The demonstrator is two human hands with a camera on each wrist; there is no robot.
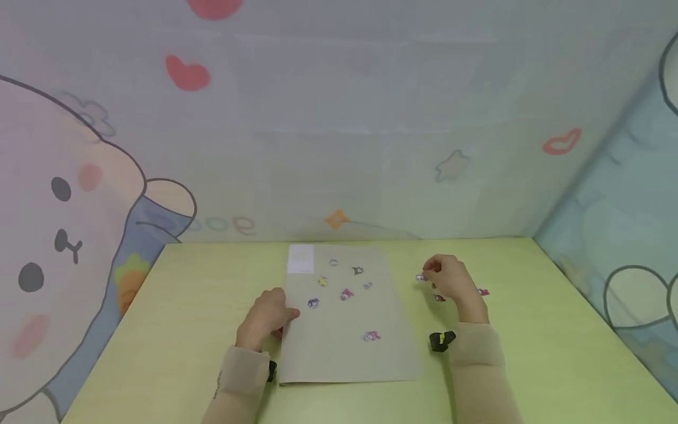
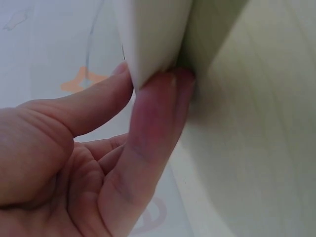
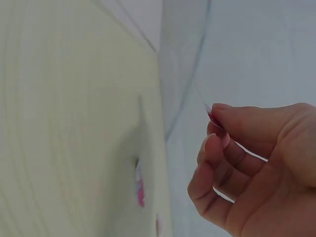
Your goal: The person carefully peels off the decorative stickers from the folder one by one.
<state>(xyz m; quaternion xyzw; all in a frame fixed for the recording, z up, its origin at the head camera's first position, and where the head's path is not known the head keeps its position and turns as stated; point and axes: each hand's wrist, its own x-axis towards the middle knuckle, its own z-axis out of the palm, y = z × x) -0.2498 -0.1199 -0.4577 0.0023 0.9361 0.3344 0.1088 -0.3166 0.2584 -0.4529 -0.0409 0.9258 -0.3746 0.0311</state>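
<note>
A beige paper sheet (image 1: 339,353) lies upright on the table, with several small cartoon stickers, among them a pink one (image 1: 346,294), scattered over it. My left hand (image 1: 267,315) pinches the sheet's left edge, thumb on top and fingers underneath, as the left wrist view shows with the sheet's edge (image 2: 155,39) between them. Right of the sheet, above the table, my right hand (image 1: 449,277) holds a small sticker (image 1: 421,277) between thumb and index finger. In the right wrist view that sticker (image 3: 214,118) is seen nearly edge-on.
Loose stickers lie on the table near my right hand: a reddish one (image 1: 439,298) and a pink one (image 1: 483,292). A white rectangle (image 1: 301,259) marks the sheet's upper left corner. Behind the pale green table (image 1: 201,282) hangs a printed cloth backdrop (image 1: 339,118).
</note>
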